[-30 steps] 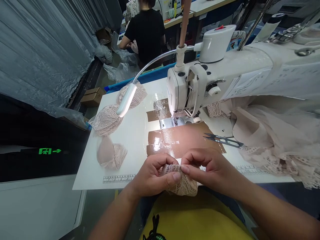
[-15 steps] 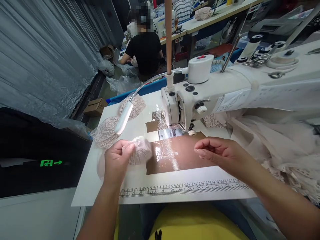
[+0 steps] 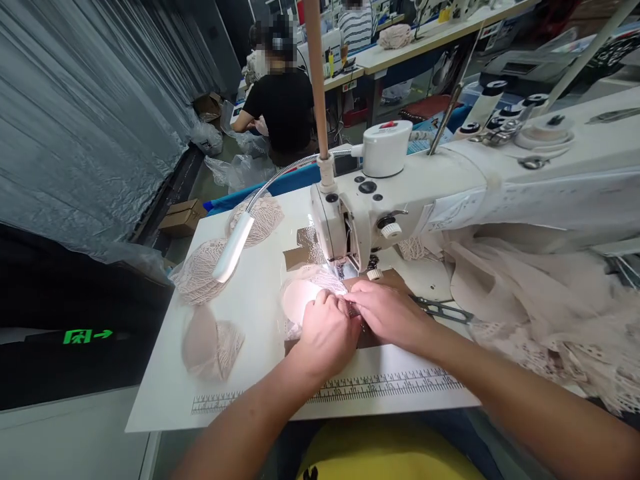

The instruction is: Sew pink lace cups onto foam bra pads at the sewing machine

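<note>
A pale pink lace bra cup (image 3: 299, 299) lies under the lamp light, its upper edge close to the needle area of the white sewing machine (image 3: 345, 227). My left hand (image 3: 331, 327) is closed on the cup's near right side, fingers bent over it. Beside it, my right hand (image 3: 383, 308) pinches the cup's right edge, thumb and fingers pressed together. The two hands touch or nearly touch, and the fabric between them is hidden. Brown tape (image 3: 387, 281) covers the table under the hands. Another cup (image 3: 213, 343) rests on the table to the left.
Two more lace cups (image 3: 200, 270) lie farther left, under a lamp (image 3: 234, 247) on a bendable neck. A printed ruler (image 3: 385, 383) runs along the front edge. Black-handled scissors (image 3: 445, 310) lie right of my hand, near heaped sheer fabric (image 3: 505, 280). A co-worker (image 3: 285, 100) sits beyond.
My left hand has moved right with the lace cup, to the front of the needle. My right hand has come left and closed on the cup's edge. The scissors now show.
</note>
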### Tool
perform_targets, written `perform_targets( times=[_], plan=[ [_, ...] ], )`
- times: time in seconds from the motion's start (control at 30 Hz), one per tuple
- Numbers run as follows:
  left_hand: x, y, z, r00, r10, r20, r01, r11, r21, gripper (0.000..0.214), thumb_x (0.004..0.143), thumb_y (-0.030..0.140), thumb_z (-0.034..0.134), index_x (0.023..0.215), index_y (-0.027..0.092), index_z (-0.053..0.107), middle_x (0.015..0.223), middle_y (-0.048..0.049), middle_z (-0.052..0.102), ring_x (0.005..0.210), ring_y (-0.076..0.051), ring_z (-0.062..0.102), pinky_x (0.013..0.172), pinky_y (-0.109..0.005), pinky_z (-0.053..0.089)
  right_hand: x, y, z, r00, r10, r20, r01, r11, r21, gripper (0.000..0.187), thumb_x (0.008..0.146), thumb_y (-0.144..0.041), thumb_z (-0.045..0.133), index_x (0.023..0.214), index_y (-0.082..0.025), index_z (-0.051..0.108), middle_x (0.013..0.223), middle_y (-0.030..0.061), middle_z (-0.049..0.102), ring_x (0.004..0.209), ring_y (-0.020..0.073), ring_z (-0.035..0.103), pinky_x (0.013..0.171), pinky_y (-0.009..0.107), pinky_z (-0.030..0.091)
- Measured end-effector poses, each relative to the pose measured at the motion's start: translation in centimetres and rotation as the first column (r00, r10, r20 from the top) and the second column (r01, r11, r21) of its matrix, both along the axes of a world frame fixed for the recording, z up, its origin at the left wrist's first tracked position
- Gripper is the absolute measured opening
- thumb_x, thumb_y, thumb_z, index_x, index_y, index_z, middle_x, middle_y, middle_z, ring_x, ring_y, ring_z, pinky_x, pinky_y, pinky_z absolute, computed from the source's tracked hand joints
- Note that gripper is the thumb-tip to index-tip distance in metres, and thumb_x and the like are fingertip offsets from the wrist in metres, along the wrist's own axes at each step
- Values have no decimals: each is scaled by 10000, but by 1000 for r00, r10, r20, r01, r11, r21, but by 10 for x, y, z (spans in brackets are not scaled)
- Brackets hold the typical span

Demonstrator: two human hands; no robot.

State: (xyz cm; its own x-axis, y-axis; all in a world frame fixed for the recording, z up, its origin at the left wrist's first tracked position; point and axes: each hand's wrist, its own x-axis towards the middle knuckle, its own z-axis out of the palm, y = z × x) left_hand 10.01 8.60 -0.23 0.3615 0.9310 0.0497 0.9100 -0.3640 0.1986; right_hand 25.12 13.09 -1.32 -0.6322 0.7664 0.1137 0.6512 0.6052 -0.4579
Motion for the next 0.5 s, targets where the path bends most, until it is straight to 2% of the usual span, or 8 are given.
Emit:
perform_targets(
  times=[0.1, 0.17, 0.23, 0.3, 0.4, 0.5],
  plan=[
    [-19, 3, 15, 972, -84, 218, 121, 979, -162, 278, 917, 240, 423, 723, 151, 602, 759, -80, 619, 763, -185, 580, 701, -310, 492, -2, -5, -9, 985, 18, 171, -36, 994, 102, 199, 829, -106, 478, 854, -165, 666, 872, 59, 617, 728, 152, 548, 597, 257, 383],
    [-30, 6, 15, 937, -82, 341, 150, 973, -177, 252, 922, 228, 435, 784, 157, 633, 903, -76, 655, 820, -161, 600, 741, -283, 507, -2, -7, -12, 976, 14, 218, -57, 979, 195, 223, 856, -106, 465, 898, -169, 675, 879, 68, 619, 764, 167, 550, 606, 270, 390],
    [-35, 9, 6, 940, -87, 331, 128, 986, -106, 215, 911, 226, 461, 942, 153, 661, 1061, -94, 661, 921, -193, 595, 802, -328, 516, -2, -9, -15, 973, 2, 230, -68, 957, 281, 272, 875, -84, 439, 974, -168, 678, 873, 74, 627, 783, 180, 555, 617, 283, 401],
    [-35, 11, -6, 960, -113, 257, 118, 993, -7, 255, 902, 222, 473, 1062, 142, 654, 1142, -108, 655, 953, -230, 578, 821, -390, 520, -2, -10, -17, 973, -20, 231, -59, 941, 333, 302, 876, -67, 438, 1044, -165, 669, 874, 78, 637, 800, 194, 562, 630, 296, 409],
    [-33, 16, -18, 967, -146, 207, 130, 987, 90, 289, 904, 207, 456, 1105, 141, 651, 1204, -100, 640, 951, -241, 567, 809, -412, 531, -5, -8, -18, 970, -61, 237, -18, 948, 318, 298, 868, -62, 453, 1034, -171, 675, 883, 74, 656, 770, 193, 572, 635, 302, 405],
    [-34, 25, -21, 961, -193, 196, 171, 977, 124, 308, 911, 196, 438, 1138, 140, 638, 1230, -104, 625, 985, -240, 565, 834, -416, 524, -8, -3, -16, 967, -88, 240, 17, 959, 282, 293, 856, -55, 460, 1010, -160, 686, 915, 83, 676, 723, 180, 572, 619, 298, 396]
  ],
)
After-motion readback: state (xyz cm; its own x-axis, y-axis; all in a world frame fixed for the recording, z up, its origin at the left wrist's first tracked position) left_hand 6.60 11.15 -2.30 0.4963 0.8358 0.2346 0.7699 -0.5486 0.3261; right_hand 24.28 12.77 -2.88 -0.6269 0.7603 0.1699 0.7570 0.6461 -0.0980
